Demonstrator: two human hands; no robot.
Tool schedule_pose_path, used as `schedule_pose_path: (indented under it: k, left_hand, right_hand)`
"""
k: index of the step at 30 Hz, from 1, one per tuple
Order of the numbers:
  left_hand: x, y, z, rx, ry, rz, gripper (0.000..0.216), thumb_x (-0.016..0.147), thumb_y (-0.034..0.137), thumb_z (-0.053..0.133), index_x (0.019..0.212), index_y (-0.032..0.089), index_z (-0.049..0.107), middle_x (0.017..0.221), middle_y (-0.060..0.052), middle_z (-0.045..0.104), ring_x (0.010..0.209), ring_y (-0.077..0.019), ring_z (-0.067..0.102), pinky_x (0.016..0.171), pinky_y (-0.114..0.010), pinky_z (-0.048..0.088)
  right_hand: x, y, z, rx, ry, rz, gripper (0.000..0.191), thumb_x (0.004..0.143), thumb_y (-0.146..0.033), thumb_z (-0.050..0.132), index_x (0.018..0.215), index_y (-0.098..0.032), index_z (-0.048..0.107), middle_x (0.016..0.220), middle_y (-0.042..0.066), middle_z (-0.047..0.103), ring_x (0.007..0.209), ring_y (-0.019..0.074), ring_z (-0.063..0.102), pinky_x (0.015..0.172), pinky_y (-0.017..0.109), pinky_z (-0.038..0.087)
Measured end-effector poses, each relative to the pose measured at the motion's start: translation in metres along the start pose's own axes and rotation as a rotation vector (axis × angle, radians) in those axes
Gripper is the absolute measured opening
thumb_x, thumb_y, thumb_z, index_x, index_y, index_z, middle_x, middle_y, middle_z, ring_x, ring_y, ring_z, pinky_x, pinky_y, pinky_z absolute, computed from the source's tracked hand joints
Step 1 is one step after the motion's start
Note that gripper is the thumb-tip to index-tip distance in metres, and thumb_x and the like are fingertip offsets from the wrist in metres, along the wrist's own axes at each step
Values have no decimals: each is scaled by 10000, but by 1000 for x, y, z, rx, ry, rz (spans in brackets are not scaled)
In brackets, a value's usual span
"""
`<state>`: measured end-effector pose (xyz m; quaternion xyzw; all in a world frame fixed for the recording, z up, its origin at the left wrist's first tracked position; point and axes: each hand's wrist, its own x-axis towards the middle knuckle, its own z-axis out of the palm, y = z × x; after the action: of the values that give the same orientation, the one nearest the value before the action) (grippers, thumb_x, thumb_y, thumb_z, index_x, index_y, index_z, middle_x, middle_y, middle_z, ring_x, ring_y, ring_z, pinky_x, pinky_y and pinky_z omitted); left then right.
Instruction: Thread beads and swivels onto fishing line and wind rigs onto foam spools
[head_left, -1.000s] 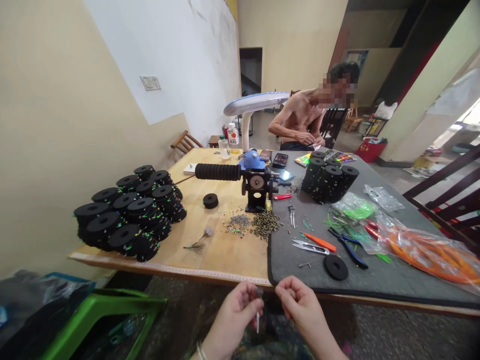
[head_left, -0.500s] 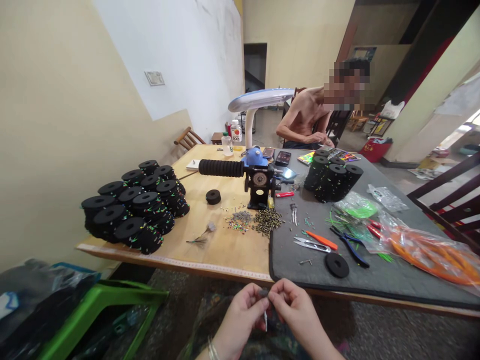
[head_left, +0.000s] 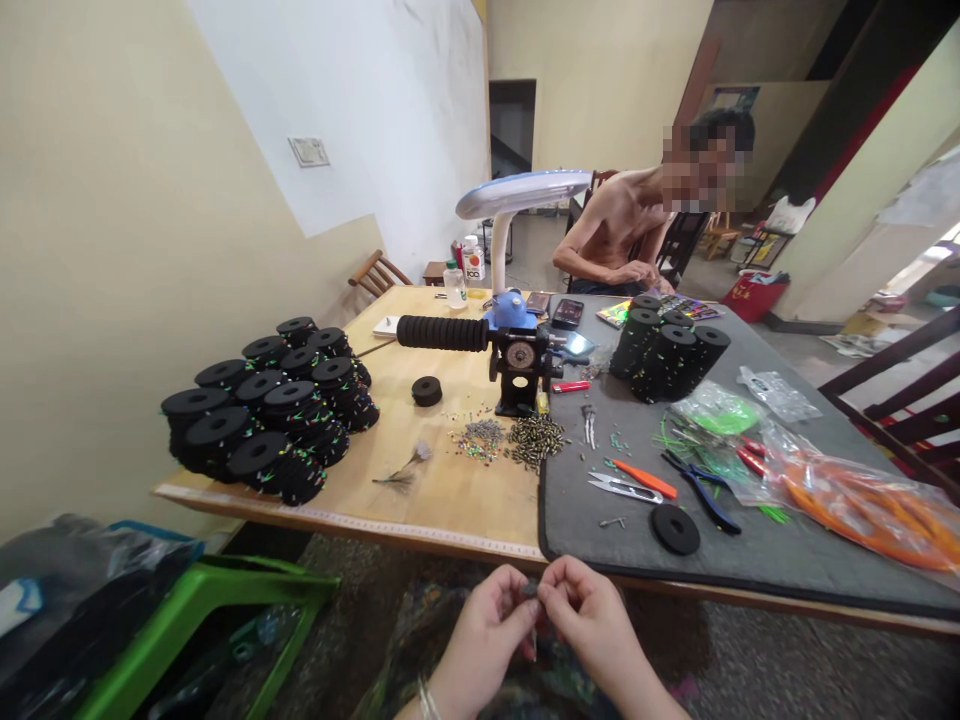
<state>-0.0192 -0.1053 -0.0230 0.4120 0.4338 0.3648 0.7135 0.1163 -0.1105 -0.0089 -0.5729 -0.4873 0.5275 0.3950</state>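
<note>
Your left hand (head_left: 486, 622) pinches a grey piece (head_left: 529, 589), seemingly unfinished; your right hand (head_left: 589, 608), fingers pressed together, meets it; left of the black device (head_left: 517, 366), spools (head_left: 291, 393) look filled, beads (head_left: 535, 440) before it unused

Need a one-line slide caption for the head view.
Left hand and right hand meet at a small grey item before a table of black foam spools, snips and pliers.

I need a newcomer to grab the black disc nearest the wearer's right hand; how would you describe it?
Find the gray mat on the table's right side. Near its front edge, beyond the wearer's right hand, the disc lies flat beside the blue pliers. Unlike the tall black rolls farther back, it's thin and stands alone.
</note>
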Motion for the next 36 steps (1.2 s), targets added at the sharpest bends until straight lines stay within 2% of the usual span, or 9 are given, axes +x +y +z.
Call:
schedule_pose_path:
  k: [3, 8, 14, 19, 26, 36]
  left_hand:
    - [-1, 0, 1, -35, -7, -22, 374, 691, 469, 722, 735, 165, 508, 618, 38, 535, 513, -87, 479, 471, -215, 425]
    - [-3, 5, 3, -200, -17, -98, 337, 685, 394, 745, 784, 168, 515, 689, 24, 560, 617, -116, 542, 536, -235, 456]
    - [-3, 3, 3, -136, -14, -118, 288, 694, 368, 731, 736, 154, 543, 620, 19, 572, 571, -112, 530, 541, -241, 442]
    - [-4, 0, 0, -193, 45, -153, 285, 667, 366, 741, 719, 160, 552, 603, 40, 539, 558, -115, 544, 509, -228, 427]
    - [-2, 1, 0, -193, 80, -132, 265, 671, 349, 734, 708, 155, 557, 605, 42, 532, 548, -108, 526, 485, -217, 413]
    - [-4, 6, 1, -52, 53, -54, 214, 718, 329, 686, 717, 158, 557, 612, 41, 538, 544, -102, 492, 507, -222, 419]
  right_hand:
    - [0, 3, 1, 30, 12, 6, 169, 720, -326, 556, 648, -191, 484, 457, -83, 424, 417, 91, 395, 447, 211, 303]
    - [0, 6, 1, 71, 15, 39, 194, 716, -355, 553, 647, -195, 467, 431, -103, 388, 390, 72, 333, 420, 197, 265]
    - [-3, 6, -2, 57, -20, 67, 231, 721, -395, 555, 663, -177, 500, 436, -90, 412, 390, 71, 334, 421, 197, 246]
    - [-4, -2, -10, -7, -95, 97, 215, 713, -374, 571, 655, -171, 531, 455, -81, 421, 410, 76, 334, 425, 197, 241]
    - [-4, -13, -11, -7, -199, 107, 179, 686, -324, 573, 597, -181, 511, 490, -52, 500, 444, 76, 346, 442, 195, 244]
    - [-1, -5, -10, 4, -242, 160, 171, 689, -321, 563, 610, -177, 511, 444, -89, 418, 396, 55, 290, 401, 182, 204]
